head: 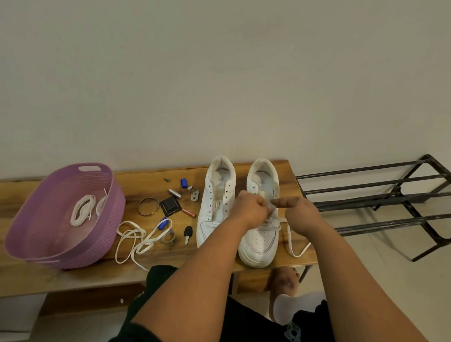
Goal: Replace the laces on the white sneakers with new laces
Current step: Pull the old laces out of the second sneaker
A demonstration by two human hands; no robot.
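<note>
— Right, both hands are seen over the right-hand sneaker [259,235] on the wooden worktop [292,174]. How is the grip described?

— The left hand [251,207] is curled tight, fingers pinched on the lace [295,242] at the eyelets. The right hand [299,212] is closed on the same lace, forefinger stretched out toward the left hand. The two grips are nearly touching.

— And the lace itself?

— A loose length is trailed down from the grip, to the right of the shoe, looped on the worktop near its edge. Whether it is threaded through an eyelet under the fingers cannot be told.

— What is found left of the grip?

— The other sneaker [216,204], just beside it, shown unlaced. Further left, small oddments are scattered: a black key [187,233], a bangle [148,206], batteries [174,193]. Below those a removed white lace [134,240] is tangled. Well to the left a purple basket [46,229] is set, with coiled white laces [82,210] inside.

— And right of the grip?

— A black metal rack [390,195] is stood beyond the worktop's end.
</note>
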